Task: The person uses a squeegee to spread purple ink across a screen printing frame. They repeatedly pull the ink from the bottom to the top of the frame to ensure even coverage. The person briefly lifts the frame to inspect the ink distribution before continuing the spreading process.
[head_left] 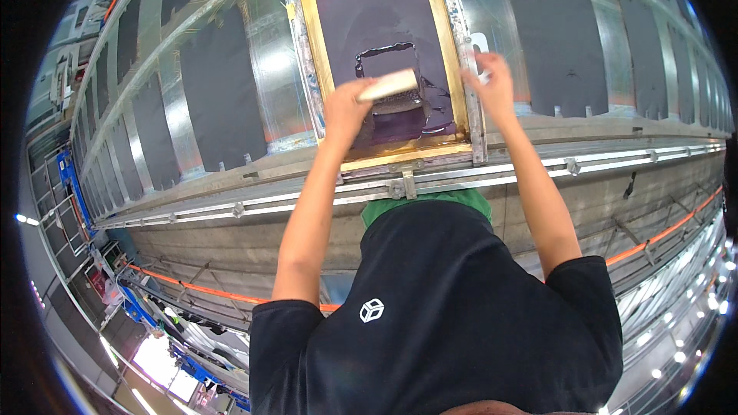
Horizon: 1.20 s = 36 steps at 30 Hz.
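My left hand [347,111] is closed around one end of a squeegee's pale wooden handle [390,85], which is tilted over the printing screen. Beneath it, glossy dark ink [396,102] lies in a pool with a rectangular outline on the dark mesh [373,11]. A yellow-taped frame [440,15] surrounds the mesh. On the right, my right hand [492,83] is at the frame's outer edge, its fingers bent and apart. A white shape [478,43] shows just beyond those fingers; whether they touch it I cannot tell.
The screen rests on a long metal-topped table, with dark fabric panels [223,88] to its left and more fabric panels [557,38] to its right. A metal rail [307,207] with clamps runs along the table's near side, in front of my body.
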Each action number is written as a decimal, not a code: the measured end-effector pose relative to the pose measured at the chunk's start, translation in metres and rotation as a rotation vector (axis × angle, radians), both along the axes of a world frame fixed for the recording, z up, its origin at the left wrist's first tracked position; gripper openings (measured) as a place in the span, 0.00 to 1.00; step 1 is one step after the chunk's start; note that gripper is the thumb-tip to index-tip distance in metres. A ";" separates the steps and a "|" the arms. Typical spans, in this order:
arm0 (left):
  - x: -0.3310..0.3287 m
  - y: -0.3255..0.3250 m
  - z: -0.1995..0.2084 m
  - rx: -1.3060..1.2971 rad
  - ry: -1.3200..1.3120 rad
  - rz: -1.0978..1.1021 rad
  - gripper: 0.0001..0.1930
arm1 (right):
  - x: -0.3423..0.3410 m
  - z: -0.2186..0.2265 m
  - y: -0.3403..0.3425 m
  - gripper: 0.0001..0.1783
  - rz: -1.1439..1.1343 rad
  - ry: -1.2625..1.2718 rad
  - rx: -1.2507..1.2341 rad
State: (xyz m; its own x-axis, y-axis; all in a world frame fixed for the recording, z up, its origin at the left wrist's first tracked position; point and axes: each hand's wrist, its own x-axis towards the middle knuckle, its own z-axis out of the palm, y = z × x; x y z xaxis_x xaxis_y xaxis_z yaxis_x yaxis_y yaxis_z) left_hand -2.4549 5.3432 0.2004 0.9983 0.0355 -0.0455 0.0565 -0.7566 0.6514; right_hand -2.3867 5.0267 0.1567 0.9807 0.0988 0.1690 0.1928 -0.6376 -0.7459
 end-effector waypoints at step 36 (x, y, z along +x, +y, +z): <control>-0.209 0.385 -0.001 0.186 -0.071 -0.258 0.33 | -0.043 -0.012 0.431 0.16 -0.218 0.196 0.254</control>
State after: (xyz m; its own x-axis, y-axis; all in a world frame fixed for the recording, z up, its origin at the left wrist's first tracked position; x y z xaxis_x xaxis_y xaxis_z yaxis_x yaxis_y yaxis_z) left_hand -2.6636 5.7282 0.1998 0.9758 -0.2183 0.0076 -0.1933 -0.8466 0.4959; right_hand -2.4300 5.4582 0.1450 0.9901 -0.1365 -0.0314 -0.0888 -0.4385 -0.8943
